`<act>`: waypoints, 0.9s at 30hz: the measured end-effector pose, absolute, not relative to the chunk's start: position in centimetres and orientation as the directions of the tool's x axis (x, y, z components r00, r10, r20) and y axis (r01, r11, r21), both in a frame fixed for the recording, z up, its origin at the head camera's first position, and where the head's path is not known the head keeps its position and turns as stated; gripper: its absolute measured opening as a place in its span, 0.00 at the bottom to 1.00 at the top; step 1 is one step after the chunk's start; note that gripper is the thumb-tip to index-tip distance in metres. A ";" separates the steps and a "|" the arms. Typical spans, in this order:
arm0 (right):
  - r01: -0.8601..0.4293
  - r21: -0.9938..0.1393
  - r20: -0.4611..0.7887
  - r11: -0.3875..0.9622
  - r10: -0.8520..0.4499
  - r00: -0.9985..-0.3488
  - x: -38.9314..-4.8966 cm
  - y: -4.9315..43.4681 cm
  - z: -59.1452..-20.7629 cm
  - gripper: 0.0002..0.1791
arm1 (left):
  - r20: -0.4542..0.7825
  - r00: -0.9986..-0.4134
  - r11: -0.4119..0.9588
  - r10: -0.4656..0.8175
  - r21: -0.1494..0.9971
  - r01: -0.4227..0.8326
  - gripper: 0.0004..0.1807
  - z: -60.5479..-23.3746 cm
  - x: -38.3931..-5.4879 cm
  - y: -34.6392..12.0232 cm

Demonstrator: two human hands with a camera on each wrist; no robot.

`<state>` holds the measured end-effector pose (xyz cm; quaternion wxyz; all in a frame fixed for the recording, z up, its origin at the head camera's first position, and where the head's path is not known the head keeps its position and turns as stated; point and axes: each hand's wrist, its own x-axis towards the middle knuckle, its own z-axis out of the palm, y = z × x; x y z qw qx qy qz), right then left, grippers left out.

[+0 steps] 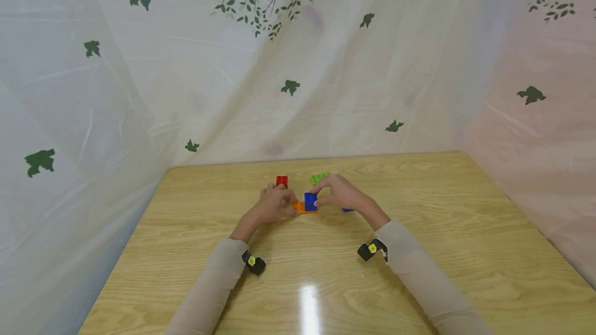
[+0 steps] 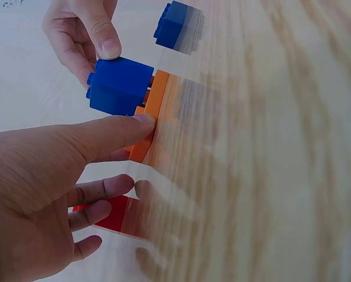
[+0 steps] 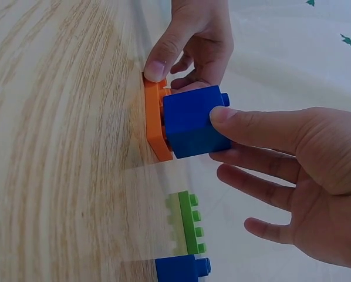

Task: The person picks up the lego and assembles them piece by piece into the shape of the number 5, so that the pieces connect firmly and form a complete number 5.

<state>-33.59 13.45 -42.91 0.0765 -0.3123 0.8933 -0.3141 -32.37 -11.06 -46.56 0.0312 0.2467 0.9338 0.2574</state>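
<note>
An orange flat building brick (image 1: 304, 212) lies on the wooden table, its studs facing up. My left hand (image 1: 273, 204) pinches one end of it between thumb and fingers. Over the other end stands a tall blue brick (image 3: 193, 120), close on the orange studs; a narrow gap shows between them in the right wrist view. The right hand (image 1: 341, 193) holds this blue brick by thumb and index finger, its other fingers spread loosely. Behind the left hand's fingers sits a red brick (image 2: 115, 214), partly hidden in the left wrist view.
A green flat brick (image 1: 319, 178) lies behind the right hand. A second blue brick (image 2: 172, 24) stands on the table under the right wrist, mostly covered in the head view. The table (image 1: 298, 257) ends at a pale curtain (image 1: 223, 92) with leaf prints.
</note>
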 end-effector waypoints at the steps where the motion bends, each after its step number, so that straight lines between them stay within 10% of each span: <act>1: -0.506 -0.611 0.058 0.609 -0.604 -0.795 -33.6 13.4 -42.9 0.16 | 0.070 -0.876 0.744 0.477 0.498 0.445 0.12 -46.6 -32.4 -11.1; 27: -0.487 -0.635 0.060 0.600 -0.590 -0.805 -33.2 13.4 -42.7 0.16 | 0.058 -0.881 0.755 0.470 0.491 0.435 0.12 -46.4 -32.1 -10.9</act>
